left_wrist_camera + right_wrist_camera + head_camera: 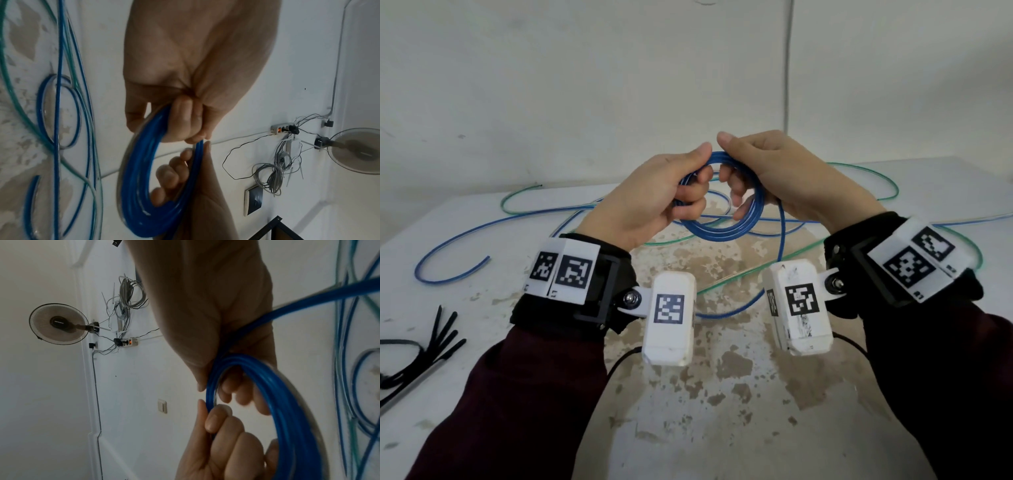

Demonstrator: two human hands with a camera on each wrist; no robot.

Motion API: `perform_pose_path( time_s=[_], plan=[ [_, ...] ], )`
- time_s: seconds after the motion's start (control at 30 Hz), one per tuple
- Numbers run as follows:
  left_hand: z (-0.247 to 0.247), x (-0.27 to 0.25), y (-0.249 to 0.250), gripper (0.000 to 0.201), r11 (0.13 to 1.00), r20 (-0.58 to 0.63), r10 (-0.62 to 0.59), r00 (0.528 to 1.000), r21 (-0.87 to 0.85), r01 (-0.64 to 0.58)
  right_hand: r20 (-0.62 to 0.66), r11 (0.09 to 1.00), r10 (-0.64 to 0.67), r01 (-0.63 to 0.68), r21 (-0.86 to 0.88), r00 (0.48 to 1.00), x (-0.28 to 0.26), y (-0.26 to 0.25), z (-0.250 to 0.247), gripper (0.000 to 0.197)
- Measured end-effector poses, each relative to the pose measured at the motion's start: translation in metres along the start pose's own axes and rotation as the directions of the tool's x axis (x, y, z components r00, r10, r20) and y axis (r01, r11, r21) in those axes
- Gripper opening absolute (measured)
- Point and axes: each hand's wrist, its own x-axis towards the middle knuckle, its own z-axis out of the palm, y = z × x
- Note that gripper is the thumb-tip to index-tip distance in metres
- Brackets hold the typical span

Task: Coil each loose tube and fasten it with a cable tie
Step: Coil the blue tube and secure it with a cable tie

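Observation:
A blue tube coil [726, 233] of several loops hangs in the air over the table [722, 394], held between both hands. My left hand [697, 178] grips its left side, thumb on top and fingers curled through the loops. On the right side my right hand [732, 171] grips the coil the same way. The left wrist view shows the coil [144, 162] running under my left hand's curled fingers [185, 123]. The right wrist view shows the coil [287, 402] and a loose tail [329, 293] leaving my right hand [236, 382]. That tail [781, 246] drops to the table.
A green tube [517, 195] and more blue tube [448, 246] lie sprawled over the back of the table. Several black cable ties [431, 342] lie near the left edge. A white wall stands just behind, with a fan [58, 323] and a power strip [284, 129].

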Motion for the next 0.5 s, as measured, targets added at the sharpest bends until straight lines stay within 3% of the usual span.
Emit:
perform_pose_path(
  time_s=[0.13, 0.33, 0.5],
  plan=[
    [0.0006, -0.0005, 0.0002, 0.040, 0.998, -0.052, 0.065, 0.997, 0.011, -0.065, -0.005, 0.999, -0.020, 0.020, 0.050, 1.000, 0.0001, 0.0004, -0.0002, 0.041],
    [-0.0052, 0.0024, 0.0018, 0.040, 0.967, -0.268, 0.116, 0.956, -0.188, -0.170, 0.101, 0.985, 0.013, -0.030, 0.173, 0.995, 0.0006, 0.0021, 0.0012, 0.023],
    [-0.0022, 0.0049, 0.0011, 0.040, 0.945, -0.351, 0.125, 0.928, -0.242, -0.218, 0.088, 0.929, 0.085, -0.111, 0.354, 0.992, -0.0003, -0.0025, 0.0011, 0.035]
  ],
)
